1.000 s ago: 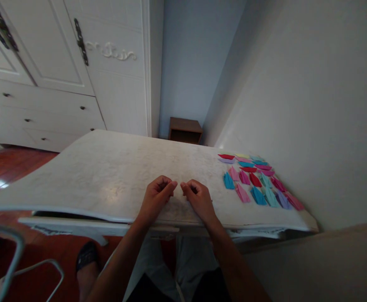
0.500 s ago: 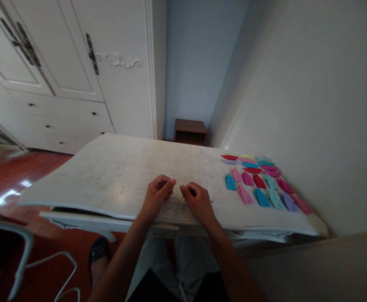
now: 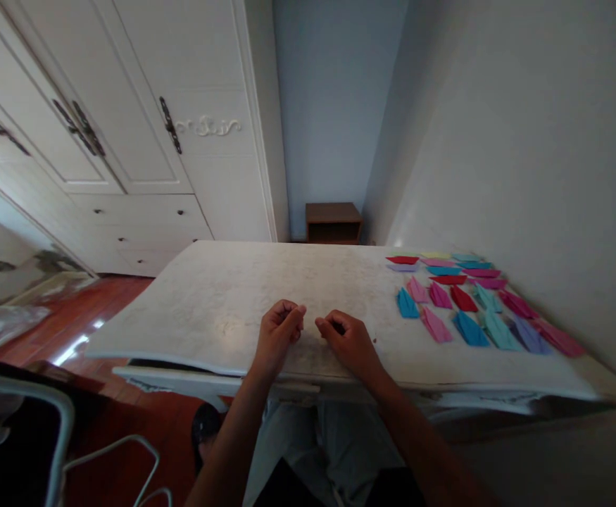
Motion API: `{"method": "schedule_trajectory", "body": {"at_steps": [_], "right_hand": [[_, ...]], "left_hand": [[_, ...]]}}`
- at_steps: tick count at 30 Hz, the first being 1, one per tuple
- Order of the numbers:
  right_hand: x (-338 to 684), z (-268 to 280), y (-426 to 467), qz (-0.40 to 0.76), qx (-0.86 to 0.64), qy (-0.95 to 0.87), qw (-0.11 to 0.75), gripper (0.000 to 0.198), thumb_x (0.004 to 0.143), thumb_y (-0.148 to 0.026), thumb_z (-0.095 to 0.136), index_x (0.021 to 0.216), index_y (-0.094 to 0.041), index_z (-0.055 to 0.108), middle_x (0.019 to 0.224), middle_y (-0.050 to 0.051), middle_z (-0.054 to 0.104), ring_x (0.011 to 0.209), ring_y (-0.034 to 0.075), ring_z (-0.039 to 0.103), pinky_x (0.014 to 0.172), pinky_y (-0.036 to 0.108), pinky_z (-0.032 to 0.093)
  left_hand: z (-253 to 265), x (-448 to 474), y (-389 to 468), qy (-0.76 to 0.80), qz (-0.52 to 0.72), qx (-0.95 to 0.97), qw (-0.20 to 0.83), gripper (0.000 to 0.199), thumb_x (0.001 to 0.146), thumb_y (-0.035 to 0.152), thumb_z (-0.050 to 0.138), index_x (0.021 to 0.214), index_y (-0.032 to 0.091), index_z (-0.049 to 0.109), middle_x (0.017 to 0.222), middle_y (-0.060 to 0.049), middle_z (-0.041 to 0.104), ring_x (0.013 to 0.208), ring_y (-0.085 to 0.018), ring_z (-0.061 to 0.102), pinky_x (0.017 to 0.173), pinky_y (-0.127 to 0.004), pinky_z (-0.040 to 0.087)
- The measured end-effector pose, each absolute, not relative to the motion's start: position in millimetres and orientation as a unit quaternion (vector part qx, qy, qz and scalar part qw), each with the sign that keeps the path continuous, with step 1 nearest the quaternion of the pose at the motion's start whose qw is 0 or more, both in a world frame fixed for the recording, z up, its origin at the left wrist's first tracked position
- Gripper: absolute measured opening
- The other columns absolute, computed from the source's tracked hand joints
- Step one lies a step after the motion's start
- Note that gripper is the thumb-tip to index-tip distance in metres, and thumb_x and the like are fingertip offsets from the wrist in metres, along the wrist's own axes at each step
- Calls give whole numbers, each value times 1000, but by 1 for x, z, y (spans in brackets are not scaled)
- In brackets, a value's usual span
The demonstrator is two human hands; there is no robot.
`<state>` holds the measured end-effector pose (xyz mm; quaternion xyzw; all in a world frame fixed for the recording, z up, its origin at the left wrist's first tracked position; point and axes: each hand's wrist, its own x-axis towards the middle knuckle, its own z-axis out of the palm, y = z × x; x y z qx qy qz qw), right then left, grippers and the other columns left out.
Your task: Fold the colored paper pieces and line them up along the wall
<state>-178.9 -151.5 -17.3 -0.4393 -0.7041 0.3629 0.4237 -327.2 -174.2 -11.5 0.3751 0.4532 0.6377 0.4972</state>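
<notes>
My left hand [image 3: 282, 331] rests on the white desk [image 3: 217, 289] near its front edge, fingers curled into a loose fist with the thumb on top. Just to the right, my right hand [image 3: 350, 343] is closed the same way. A small gap separates the two hands, and nothing shows in either. Folded paper boats in several colours lie in rows on the desk's right side, apart from my hands. Closest to my right hand are a blue paper boat [image 3: 407, 304] and a pink paper boat [image 3: 435, 325].
A white wardrobe [image 3: 234, 183] stands behind the desk on the left. Past the far edge is a small brown cabinet [image 3: 334, 211]. The pale wall [image 3: 524, 162] borders the desk's right side. A white metal frame [image 3: 65, 422] stands at lower left on the red floor [image 3: 122, 289].
My view has swung a little to the left, so the desk and paper boats appear farther right. Both hands keep their closed pose and their spacing.
</notes>
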Motion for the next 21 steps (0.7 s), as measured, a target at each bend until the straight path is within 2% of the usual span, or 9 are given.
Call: {"method": "schedule_trajectory", "body": {"at_steps": [9,14,18,21], "right_hand": [[-178,-17,-143,340,-433,-730,405,27,83,-29,59,58,-19,57,54,-5,52,54,11,46,53,25,30],[-176,-9,-137,332,-418,-753,385,24,76,-21,65,53,-19,58,51,-5,52,52,10,46,53,25,27],[-175,2,-129,360,-422,-767,323,28,72,-15,68,46,-17,56,44,-8,49,49,7,43,52,24,25],[-173,12,-124,384,-442,-762,277,32,73,-10,64,43,-15,55,38,-9,44,47,5,42,53,24,25]], "left_hand": [[-12,-330,-174,470,623,395,486,30,72,38,73,72,18,51,53,7,50,43,-4,39,43,-17,28],[-11,-331,-174,485,606,426,466,27,73,37,72,72,19,52,54,7,48,45,-5,39,45,-19,30],[-10,-331,-174,478,610,427,466,23,75,33,72,72,19,54,56,6,50,46,-5,39,45,-19,29],[-11,-331,-173,466,617,411,483,19,76,28,72,71,20,56,57,5,52,47,-6,41,44,-19,29]]}}
